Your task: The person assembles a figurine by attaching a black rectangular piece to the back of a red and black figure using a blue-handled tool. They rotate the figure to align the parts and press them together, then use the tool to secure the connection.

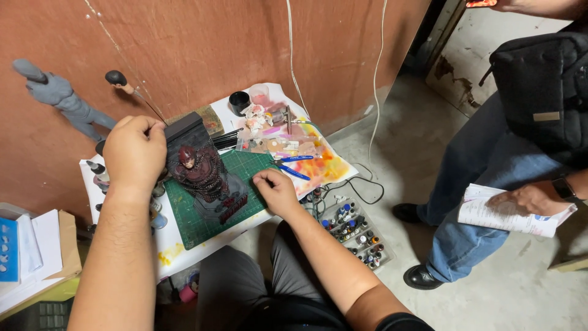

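Head view: the left hand (136,153) is raised over the far-left edge of the counter (184,245), its grip pressed together in a pinch on something thin. It looks like the handle of a fine brush or wire running up toward the wall, though the view is too poor to be sure. Just right of and below that grip stands the figure (205,175), a dark red armoured statuette on a black base, set on the green mat (245,168). The right hand (277,191) rests on the mat's near-right corner, just right of the figure's base, fingers curled and pressing down, holding nothing that I can see. Beyond that hand lie blue pliers (293,165) and a paint-stained sheet (318,165); below it, off the counter, sits a tray of paint bottles (355,232). A grey figure (61,98) hangs on the wall left of the raised hand. Another person in jeans stands at right, holding papers (508,211).

The step in hand reads as detail work on the figure, with the right hand steadying the mat. The next move would call for bringing the pinched tool down to the figure with a light, steady touch.
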